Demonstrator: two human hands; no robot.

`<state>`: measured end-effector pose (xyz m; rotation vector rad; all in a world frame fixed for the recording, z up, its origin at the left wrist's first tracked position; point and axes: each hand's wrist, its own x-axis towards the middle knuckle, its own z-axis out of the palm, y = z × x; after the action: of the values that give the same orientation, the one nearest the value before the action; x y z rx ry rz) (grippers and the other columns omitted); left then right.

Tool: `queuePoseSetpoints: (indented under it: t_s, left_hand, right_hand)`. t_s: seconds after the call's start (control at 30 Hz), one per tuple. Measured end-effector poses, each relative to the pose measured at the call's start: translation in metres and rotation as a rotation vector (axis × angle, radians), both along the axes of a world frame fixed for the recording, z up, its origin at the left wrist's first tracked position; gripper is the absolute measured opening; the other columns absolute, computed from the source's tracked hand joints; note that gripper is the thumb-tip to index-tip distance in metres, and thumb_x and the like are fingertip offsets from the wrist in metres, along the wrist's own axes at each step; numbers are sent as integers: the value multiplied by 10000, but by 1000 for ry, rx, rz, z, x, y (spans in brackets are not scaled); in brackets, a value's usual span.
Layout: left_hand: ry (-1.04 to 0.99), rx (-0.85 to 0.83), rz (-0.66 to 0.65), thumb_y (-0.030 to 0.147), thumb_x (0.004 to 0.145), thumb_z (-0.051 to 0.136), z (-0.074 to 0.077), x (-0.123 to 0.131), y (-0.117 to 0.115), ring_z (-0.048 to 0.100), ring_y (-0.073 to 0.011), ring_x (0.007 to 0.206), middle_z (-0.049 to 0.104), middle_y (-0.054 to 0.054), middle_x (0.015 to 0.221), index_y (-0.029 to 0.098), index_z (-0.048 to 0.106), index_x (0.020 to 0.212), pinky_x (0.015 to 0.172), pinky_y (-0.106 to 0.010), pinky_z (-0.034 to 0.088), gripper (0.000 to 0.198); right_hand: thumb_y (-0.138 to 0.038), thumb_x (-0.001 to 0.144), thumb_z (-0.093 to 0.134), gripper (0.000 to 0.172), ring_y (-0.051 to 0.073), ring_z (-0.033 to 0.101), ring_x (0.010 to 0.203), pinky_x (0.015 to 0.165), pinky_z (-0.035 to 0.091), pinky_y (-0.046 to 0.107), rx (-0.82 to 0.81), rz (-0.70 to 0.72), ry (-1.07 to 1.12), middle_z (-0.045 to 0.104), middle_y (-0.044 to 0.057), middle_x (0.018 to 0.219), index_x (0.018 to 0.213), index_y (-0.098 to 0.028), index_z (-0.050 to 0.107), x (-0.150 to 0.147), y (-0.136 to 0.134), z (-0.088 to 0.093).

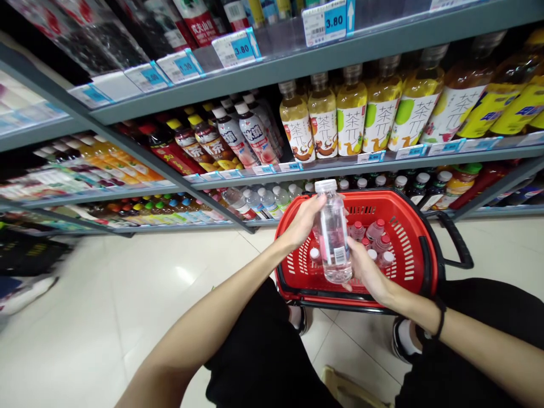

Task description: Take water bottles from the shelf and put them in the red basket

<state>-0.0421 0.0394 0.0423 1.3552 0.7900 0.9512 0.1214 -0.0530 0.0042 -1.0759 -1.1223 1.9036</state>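
Note:
A clear bottle (334, 232) with a white cap and a barcode label is held upright, slightly tilted, above the red basket (412, 226). My left hand (305, 222) grips it near the cap, and my right hand (366, 266) has its fingers round the lower part. Inside the basket lie several small bottles with pink caps (376, 229) and white caps (314, 254). The held bottle hides part of the basket's inside.
Shelves (272, 73) full of drink bottles (352, 113) rise behind the basket. The basket's black handle (457, 243) sticks out to the right. A person's shoe (29, 294) shows at the far left. Below is a beige stool (348, 388) between my legs.

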Motion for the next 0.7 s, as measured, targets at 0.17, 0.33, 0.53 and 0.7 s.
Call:
queuePoseSetpoints:
  t_s: [0.17,0.33,0.53,0.7]
  left_hand:
    - [253,186,-10,679,855,708,-6,-14,16,605,-158,738,689,-59,836,120,711,911,701,-274,480,562]
    - [489,173,18,576,777,812,-15,-26,30,571,-135,668,698,-45,810,122,740,932,629,-253,429,484]
    - [1250,298,0,619,723,818,-60,-41,62,657,-205,764,734,-60,859,149,715,909,642,-289,424,516]
    - [1458,206,-88,538,740,850,-119,-46,86,716,-303,989,757,-165,1071,100,723,1054,791,-314,515,554]
  right_hand:
    - [-588,1036,4,806,206,567,558,456,488,305,-141,50,-195,696,124,802,1299,-104,591,2,16,11]
    - [-437,1086,265,555,375,703,1089,933,545,521,288,236,-1021,724,232,1121,1468,-106,493,29,34,21]
    - [-303,1080,355,488,422,642,1264,1015,490,530,391,662,-1563,656,319,1314,1384,-1,588,53,34,22]
    - [-361,1094,370,511,395,655,1266,1039,490,512,351,817,-1442,688,269,1313,1337,-23,665,56,27,31]
